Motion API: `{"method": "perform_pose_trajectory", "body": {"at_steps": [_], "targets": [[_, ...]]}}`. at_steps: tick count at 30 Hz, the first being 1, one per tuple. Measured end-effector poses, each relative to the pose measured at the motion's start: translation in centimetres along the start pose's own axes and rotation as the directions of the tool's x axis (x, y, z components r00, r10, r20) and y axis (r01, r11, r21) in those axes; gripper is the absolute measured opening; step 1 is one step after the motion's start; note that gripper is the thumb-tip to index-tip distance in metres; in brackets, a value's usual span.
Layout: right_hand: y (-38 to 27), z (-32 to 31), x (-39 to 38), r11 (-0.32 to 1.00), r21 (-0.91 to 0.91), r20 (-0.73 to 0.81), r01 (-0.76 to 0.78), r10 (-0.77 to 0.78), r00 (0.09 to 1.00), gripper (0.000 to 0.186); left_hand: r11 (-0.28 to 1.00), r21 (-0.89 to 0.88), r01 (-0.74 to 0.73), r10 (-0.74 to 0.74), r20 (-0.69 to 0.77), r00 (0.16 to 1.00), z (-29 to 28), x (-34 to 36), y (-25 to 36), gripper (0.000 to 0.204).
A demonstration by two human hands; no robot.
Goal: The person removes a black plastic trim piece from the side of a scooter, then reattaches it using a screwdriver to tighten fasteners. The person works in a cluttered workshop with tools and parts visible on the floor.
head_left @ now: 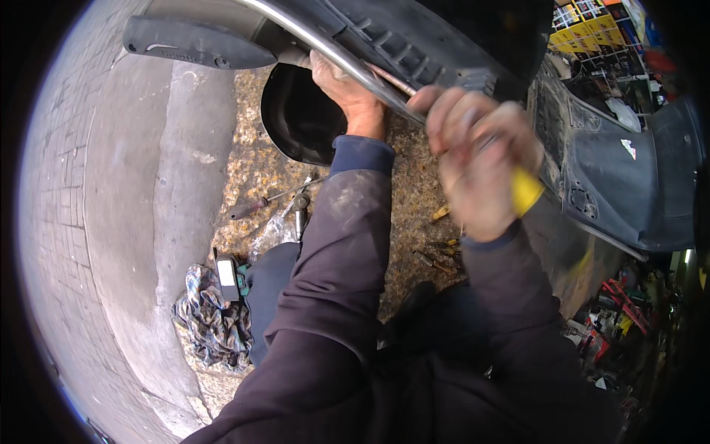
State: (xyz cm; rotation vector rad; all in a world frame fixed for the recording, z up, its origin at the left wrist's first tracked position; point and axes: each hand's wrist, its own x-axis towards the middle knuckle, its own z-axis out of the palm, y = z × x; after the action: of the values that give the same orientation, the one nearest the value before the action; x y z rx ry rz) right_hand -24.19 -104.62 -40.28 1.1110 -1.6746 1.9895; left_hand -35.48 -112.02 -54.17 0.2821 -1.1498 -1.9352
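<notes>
Tyre (399, 37) and its shiny metal rim (325, 44) are at the upper centre of the frame. Left hand (344, 85) presses on the rim, its grip partly hidden, so I cannot tell it. Right hand (481, 163), blurred, is closed around a yellow-handled tool (525, 189) whose thin shaft (392, 80) touches the rim. Screwdrivers (270, 201) lie on the speckled floor (259, 163) lower down.

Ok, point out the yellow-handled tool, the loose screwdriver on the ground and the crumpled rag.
yellow-handled tool (526, 190), head view, on the yellow grip below the right hand.
screwdriver (248, 209), head view, on its dark handle.
crumpled rag (212, 325), head view, on its middle folds.
</notes>
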Motion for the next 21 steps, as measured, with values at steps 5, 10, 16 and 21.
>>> {"method": "perform_pose_trajectory", "body": {"at_steps": [5,10,16,21], "targets": [[-1.2,-3.0,0.0,0.989,-0.021,0.053,-0.146,0.146,0.988,0.029,0.99,-0.119,0.074,-0.069,0.046,0.997,0.0,0.1,0.3,0.039],[-7.8,-6.8,0.5,0.953,0.179,-0.043,-0.244,0.256,0.966,0.033,0.911,-0.279,0.304,-0.266,0.166,0.95,-0.5,0.4,2.2,0.033],[-8.7,-10.4,-5.4,0.893,-0.014,-0.347,-0.449,0.417,0.84,0.03,0.795,-0.47,0.383,-0.343,0.173,0.923,0.0,0.4,2.5,0.028],[-6.3,-14.1,-9.8,0.664,-0.149,-0.629,-0.732,0.508,0.589,0.026,0.989,-0.062,0.136,-0.129,0.105,0.986,-1.3,1.4,0.6,0.037]]}}
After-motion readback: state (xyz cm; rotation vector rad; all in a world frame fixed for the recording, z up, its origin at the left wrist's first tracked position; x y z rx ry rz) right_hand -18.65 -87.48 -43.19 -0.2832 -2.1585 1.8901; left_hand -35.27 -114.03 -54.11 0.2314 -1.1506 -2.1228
